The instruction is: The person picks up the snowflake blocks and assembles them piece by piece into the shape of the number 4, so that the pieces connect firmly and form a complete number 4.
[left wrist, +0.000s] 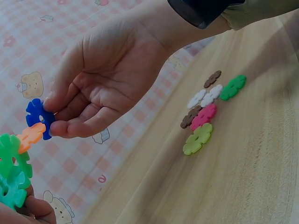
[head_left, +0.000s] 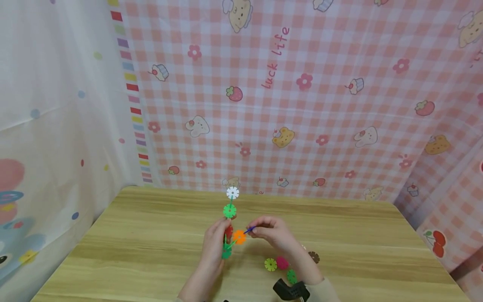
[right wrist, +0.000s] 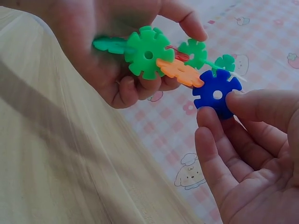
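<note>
My left hand [head_left: 214,244] grips a chain of notched plastic discs joined edge to edge. In the head view its upper end has a white disc [head_left: 232,193] above a green disc [head_left: 229,211]; a red disc [head_left: 229,232] is partly covered by the fingers. An orange disc [right wrist: 179,72] juts out from a light green disc [right wrist: 148,54] on the chain's near side. Between thumb and fingers my right hand [head_left: 274,235] pinches a blue disc [right wrist: 217,94], whose edge meets the orange disc's edge.
Loose discs lie on the wooden table [head_left: 151,235] by my right forearm: yellow-green [left wrist: 197,139], pink [left wrist: 204,116], green [left wrist: 233,87], brown [left wrist: 212,79] and white [left wrist: 212,94]. A checked cloth [head_left: 256,126] hangs behind the table.
</note>
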`<state>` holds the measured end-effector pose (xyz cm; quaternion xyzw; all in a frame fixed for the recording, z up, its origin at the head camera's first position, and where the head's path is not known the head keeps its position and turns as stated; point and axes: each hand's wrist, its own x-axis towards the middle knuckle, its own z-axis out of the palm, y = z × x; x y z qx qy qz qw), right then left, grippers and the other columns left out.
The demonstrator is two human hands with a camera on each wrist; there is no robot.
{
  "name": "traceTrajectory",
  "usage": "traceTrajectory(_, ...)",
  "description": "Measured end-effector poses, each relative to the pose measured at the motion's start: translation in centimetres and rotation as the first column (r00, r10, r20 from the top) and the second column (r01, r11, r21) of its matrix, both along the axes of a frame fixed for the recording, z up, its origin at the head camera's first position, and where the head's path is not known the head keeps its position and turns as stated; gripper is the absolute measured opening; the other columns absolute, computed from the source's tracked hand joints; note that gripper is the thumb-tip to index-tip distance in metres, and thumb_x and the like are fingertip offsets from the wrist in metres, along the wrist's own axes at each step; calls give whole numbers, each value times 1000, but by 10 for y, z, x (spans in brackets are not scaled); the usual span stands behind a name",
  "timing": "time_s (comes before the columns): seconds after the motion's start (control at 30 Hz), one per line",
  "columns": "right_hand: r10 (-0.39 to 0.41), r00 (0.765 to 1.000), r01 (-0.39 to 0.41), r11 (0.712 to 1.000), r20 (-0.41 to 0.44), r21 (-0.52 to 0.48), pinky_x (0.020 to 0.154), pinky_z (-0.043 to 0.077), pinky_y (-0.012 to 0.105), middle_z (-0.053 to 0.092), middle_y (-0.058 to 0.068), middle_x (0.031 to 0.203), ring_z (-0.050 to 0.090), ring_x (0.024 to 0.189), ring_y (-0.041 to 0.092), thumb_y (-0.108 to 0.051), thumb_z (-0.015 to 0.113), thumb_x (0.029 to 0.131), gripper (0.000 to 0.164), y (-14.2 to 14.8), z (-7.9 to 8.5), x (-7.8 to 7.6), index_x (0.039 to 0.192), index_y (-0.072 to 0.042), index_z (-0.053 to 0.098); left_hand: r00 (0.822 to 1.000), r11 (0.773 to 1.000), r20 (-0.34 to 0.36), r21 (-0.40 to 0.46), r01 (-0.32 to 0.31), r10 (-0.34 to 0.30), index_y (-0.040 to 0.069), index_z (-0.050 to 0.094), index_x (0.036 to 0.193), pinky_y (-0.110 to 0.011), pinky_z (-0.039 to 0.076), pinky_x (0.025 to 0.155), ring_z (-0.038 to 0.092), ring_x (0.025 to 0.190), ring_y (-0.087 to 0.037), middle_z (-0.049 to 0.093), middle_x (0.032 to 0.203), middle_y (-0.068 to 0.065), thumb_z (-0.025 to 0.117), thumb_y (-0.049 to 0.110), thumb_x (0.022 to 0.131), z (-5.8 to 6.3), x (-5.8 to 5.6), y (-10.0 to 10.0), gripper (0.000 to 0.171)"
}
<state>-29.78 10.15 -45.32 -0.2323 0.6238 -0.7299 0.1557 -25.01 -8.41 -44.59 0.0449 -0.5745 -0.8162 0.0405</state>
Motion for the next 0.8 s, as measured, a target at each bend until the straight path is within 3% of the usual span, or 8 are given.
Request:
traceTrajectory(0.13, -10, 1000, 11, 999, -28, 33, 85, 53, 31, 69, 16, 102, 66, 88, 15, 3, 61, 90, 24, -3, 0, 1, 106, 21, 57, 1000, 1000, 2, -11, -11, 11, -2, 67, 111, -18, 32, 51, 38, 57, -9, 44, 65, 3, 56, 17, 94, 0, 0, 1, 28)
traceTrajectory(0.37, -37, 997, 42, 997, -67, 69, 84, 54, 33, 72, 6, 95, 67, 86, 15, 1, 64, 89, 24, -8, 0, 5, 105, 19, 60, 999, 999, 10, -3, -43, 43, -1, 69, 106, -19, 33, 52, 39, 57, -8, 44, 65, 4, 56, 14, 93, -1, -1, 1, 25)
traceTrajectory(0.8, -35, 997, 40, 997, -75, 62, 86, 53, 33, 69, 14, 108, 66, 95, 16, 2, 60, 91, 24, -7, -4, 3, 109, 18, 58, 1000, 1000, 9, -14, -13, 13, 1, 69, 110, -19, 32, 51, 39, 57, -9, 45, 67, 4, 56, 19, 95, 1, 1, 0, 26)
